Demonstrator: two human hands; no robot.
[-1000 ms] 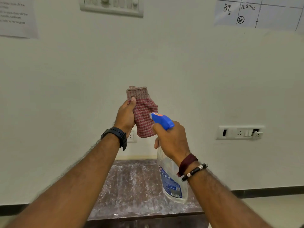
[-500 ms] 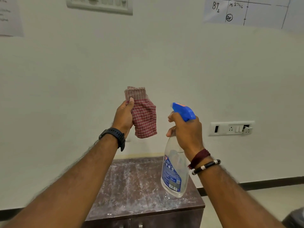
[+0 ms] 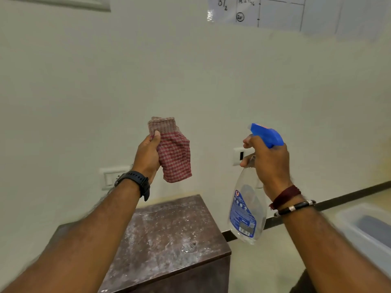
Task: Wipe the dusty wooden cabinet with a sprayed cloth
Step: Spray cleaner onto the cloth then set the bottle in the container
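Your left hand [image 3: 148, 154] pinches the cloth [image 3: 174, 154] upright (facing the nozzle); right hand [image 3: 267, 161] fingers curl around the spray bottle [image 3: 246, 210].

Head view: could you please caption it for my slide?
Left hand holds a checked cloth, right hand a spray bottle, above the dusty cabinet.

Open air separates the left hand [image 3: 148, 154], holding a folded cloth [image 3: 174, 153], from the right hand [image 3: 267, 161], gripping a spray bottle [image 3: 246, 212]. Both are raised well above the dusty cabinet top [image 3: 169, 233], which is bare. A wall [image 3: 190, 81] closes off the space behind. A plastic bin [image 3: 364, 231] sits on the floor at right.
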